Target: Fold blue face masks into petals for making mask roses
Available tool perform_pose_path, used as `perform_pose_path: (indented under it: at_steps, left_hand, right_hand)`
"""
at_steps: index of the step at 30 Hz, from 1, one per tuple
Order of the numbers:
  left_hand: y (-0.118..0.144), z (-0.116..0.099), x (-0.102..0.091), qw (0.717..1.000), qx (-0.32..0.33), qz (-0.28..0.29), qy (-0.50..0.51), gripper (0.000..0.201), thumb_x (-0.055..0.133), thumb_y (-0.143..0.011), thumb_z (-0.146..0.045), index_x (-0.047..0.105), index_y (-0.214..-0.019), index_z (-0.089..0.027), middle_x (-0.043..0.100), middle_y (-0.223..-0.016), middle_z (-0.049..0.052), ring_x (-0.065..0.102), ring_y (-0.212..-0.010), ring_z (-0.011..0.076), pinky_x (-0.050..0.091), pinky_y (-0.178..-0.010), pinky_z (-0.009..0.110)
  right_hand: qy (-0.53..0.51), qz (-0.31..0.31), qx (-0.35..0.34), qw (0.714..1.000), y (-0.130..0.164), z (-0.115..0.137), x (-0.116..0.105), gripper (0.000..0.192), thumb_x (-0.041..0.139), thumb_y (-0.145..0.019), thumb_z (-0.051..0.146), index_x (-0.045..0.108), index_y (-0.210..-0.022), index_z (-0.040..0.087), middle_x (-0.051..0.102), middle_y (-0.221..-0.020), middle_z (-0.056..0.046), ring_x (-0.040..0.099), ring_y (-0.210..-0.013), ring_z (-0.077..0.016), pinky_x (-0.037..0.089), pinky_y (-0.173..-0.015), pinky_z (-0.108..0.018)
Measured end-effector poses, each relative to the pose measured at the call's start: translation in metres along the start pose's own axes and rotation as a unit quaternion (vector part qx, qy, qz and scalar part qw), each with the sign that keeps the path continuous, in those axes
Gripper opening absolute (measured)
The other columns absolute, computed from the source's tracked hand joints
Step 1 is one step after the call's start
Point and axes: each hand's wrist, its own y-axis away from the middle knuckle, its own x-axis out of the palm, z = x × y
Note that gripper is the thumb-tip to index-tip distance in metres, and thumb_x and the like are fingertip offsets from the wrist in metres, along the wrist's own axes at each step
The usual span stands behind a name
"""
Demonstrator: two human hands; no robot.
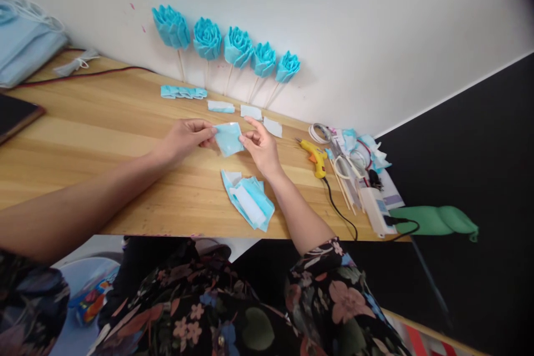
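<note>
Between my hands, just above the table, is a small square of light blue fabric (229, 138). My left hand (192, 134) pinches its left edge between thumb and fingers. At the right edge my right hand (261, 146) grips it, with the index finger raised. Nearer me lies a loose pile of blue and white fabric pieces (254, 203). Beyond my hands are several white-blue strips (221, 106) and a pleated blue strip (183, 92). Several blue fabric roses on sticks (207, 39) lean against the wall.
On the right lie a yellow glue gun (316, 158) with a black cord, scissors (346, 166), tape (320, 133), sticks (342, 186) and a white power strip (377, 211). Stacked face masks (31, 39) and a dark flat object (19, 117) are at left.
</note>
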Motion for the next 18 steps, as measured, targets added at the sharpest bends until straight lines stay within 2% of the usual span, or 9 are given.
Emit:
perform_pose_path:
  at_steps: [4, 8, 12, 14, 18]
  left_hand:
    - [-0.006, 0.005, -0.003, 1.0, 0.016, -0.001, -0.013, 0.021, 0.076, -0.077, -0.04, 0.073, -0.075, -0.02, 0.068, -0.069, 0.001, 0.056, -0.061, 0.013, 0.045, -0.064, 0.025]
    - [-0.011, 0.01, -0.004, 0.998, 0.035, 0.03, -0.037, 0.026, 0.078, -0.075, -0.045, 0.075, -0.084, -0.021, 0.071, -0.074, 0.001, 0.058, -0.063, 0.0134, 0.042, -0.062, 0.024]
    - [-0.014, 0.011, -0.005, 0.996, 0.043, 0.036, -0.073, 0.021, 0.079, -0.07, -0.039, 0.073, -0.073, -0.02, 0.07, -0.071, 0.0, 0.059, -0.065, 0.0138, 0.039, -0.061, 0.023]
    - [-0.016, 0.01, -0.009, 0.994, 0.041, 0.003, -0.102, 0.019, 0.077, -0.071, -0.037, 0.071, -0.069, -0.019, 0.067, -0.066, -0.002, 0.056, -0.062, 0.0123, 0.035, -0.059, 0.023]
    - [-0.027, 0.01, -0.03, 0.977, 0.03, -0.105, -0.183, 0.016, 0.072, -0.079, -0.03, 0.07, -0.073, -0.016, 0.061, -0.063, -0.007, 0.05, -0.065, 0.0085, 0.031, -0.059, 0.022]
  right_hand:
    - [-0.001, 0.001, -0.003, 1.0, 0.0, -0.002, 0.001, 0.058, 0.07, -0.082, 0.044, 0.055, -0.136, 0.03, 0.074, -0.089, 0.0, 0.066, -0.083, -0.0183, 0.056, -0.086, -0.038]
    - [-0.003, 0.009, -0.01, 1.0, 0.001, -0.001, 0.002, 0.059, 0.07, -0.082, 0.041, 0.055, -0.138, 0.029, 0.073, -0.089, 0.001, 0.065, -0.081, -0.0169, 0.055, -0.085, -0.036]
    - [0.007, 0.014, -0.016, 1.0, 0.002, 0.001, 0.003, 0.059, 0.07, -0.083, 0.042, 0.055, -0.139, 0.03, 0.074, -0.09, 0.001, 0.066, -0.081, -0.0166, 0.055, -0.084, -0.036]
    - [0.003, 0.01, -0.019, 1.0, 0.003, 0.001, 0.003, 0.057, 0.067, -0.085, 0.043, 0.055, -0.139, 0.029, 0.075, -0.092, 0.0, 0.067, -0.081, -0.0162, 0.056, -0.086, -0.036]
    - [-0.021, -0.011, -0.021, 0.999, 0.002, -0.001, 0.002, 0.054, 0.064, -0.088, 0.047, 0.055, -0.138, 0.026, 0.077, -0.095, -0.002, 0.07, -0.081, -0.0154, 0.056, -0.09, -0.037]
